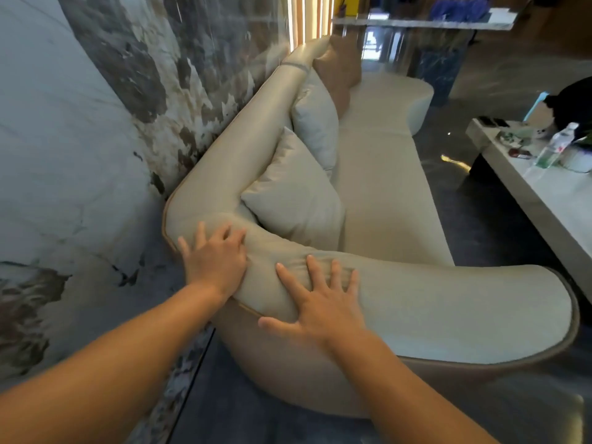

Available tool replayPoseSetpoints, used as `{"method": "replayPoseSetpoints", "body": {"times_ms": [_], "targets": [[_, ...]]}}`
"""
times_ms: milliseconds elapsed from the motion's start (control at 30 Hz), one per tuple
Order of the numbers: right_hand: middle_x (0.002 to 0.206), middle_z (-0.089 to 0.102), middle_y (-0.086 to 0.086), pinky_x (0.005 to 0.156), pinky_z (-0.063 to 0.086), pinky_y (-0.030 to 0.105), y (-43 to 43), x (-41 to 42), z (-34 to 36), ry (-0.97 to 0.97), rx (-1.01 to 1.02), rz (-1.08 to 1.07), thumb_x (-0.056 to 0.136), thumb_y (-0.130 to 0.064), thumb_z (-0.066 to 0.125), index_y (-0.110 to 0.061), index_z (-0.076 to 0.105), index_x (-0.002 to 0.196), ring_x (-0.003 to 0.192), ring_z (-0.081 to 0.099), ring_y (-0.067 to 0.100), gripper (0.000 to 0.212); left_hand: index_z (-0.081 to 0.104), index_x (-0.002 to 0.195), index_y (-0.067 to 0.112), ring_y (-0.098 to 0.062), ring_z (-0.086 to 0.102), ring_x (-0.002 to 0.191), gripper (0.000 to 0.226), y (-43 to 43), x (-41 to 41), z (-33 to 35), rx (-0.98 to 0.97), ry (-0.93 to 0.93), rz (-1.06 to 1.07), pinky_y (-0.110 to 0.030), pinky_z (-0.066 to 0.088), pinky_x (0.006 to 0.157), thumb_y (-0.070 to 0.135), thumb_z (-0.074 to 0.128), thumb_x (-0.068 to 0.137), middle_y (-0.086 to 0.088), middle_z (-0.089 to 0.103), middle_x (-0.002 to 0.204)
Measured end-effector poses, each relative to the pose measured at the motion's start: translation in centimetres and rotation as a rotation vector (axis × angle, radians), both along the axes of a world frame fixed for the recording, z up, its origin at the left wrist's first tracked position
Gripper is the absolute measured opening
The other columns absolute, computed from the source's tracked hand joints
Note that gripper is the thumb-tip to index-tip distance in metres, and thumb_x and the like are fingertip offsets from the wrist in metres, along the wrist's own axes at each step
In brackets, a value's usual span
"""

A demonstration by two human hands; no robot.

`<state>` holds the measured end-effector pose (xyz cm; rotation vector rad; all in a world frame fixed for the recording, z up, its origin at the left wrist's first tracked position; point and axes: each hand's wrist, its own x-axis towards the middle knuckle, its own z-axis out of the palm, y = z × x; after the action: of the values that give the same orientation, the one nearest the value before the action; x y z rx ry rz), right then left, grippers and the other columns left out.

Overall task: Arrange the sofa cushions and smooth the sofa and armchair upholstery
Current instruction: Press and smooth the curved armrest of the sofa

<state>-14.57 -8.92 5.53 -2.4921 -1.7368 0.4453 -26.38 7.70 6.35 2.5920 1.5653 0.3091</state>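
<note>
A long cream sofa (pixel 384 193) runs away from me along the marble wall. Its padded armrest (pixel 448 302) curves across the foreground. My left hand (pixel 214 257) lies flat on the corner where armrest meets backrest, fingers spread. My right hand (pixel 320 299) presses flat on the armrest top, fingers apart, with creases in the upholstery under them. Two cream cushions lean against the backrest, the near one (pixel 294 200) and one behind it (pixel 315 123). A tan cushion (pixel 339 68) stands further back. Neither hand holds anything.
A marbled wall (pixel 96 123) runs tight along the sofa's left side. A low pale coffee table (pixel 551 200) stands to the right with a plastic bottle (pixel 555 145) and small items. Dark glossy floor (pixel 474 200) lies between sofa and table. A glass-topped console (pixel 426 24) stands at the far end.
</note>
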Motion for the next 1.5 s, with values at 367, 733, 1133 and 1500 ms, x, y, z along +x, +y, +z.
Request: {"method": "replayPoseSetpoints", "body": {"times_ms": [367,733,1133,1500], "targets": [[0.137,0.055,0.000,0.106,0.031,0.050,-0.9,8.8,-0.3,-0.093,0.036,-0.173,0.077,-0.084,0.002,-0.045,0.035,0.142,0.126,0.048,0.027,0.083,0.060,0.113,0.016,-0.033,0.056,0.112,0.058,-2.6,10.7,0.5,-0.181,0.364,-0.576,-0.043,0.040,0.091,0.047,0.017,0.090,-0.013,0.061,0.124],[0.130,0.060,0.005,0.097,0.037,0.043,0.9,7.0,-0.3,-0.183,0.013,-0.447,0.093,-0.053,0.021,-0.031,0.057,0.121,0.115,0.053,0.029,0.051,0.053,0.126,0.010,-0.032,0.042,0.127,0.067,-0.9,10.3,-0.9,-0.213,0.252,-0.764,-0.053,0.025,0.102,0.052,0.016,0.088,-0.012,0.051,0.138],[0.119,0.061,0.006,0.091,0.037,0.044,4.2,0.5,0.1,-0.214,0.004,-0.559,0.092,-0.051,0.019,-0.029,0.056,0.101,0.107,0.054,0.032,0.045,0.055,0.113,0.014,-0.031,0.046,0.118,0.061,2.3,5.1,-1.2,-0.182,0.192,-0.866,-0.051,0.030,0.096,0.056,0.019,0.088,-0.012,0.056,0.126],[0.147,0.046,0.007,0.111,0.018,0.060,2.1,1.0,0.3,-0.075,0.021,-0.327,0.094,-0.058,0.009,-0.028,0.043,0.139,0.136,0.037,0.032,0.064,0.053,0.118,0.023,-0.028,0.048,0.121,0.050,-0.1,4.5,-0.2,-0.142,0.331,-0.597,-0.043,0.032,0.098,0.049,0.018,0.094,-0.006,0.055,0.133]]}}
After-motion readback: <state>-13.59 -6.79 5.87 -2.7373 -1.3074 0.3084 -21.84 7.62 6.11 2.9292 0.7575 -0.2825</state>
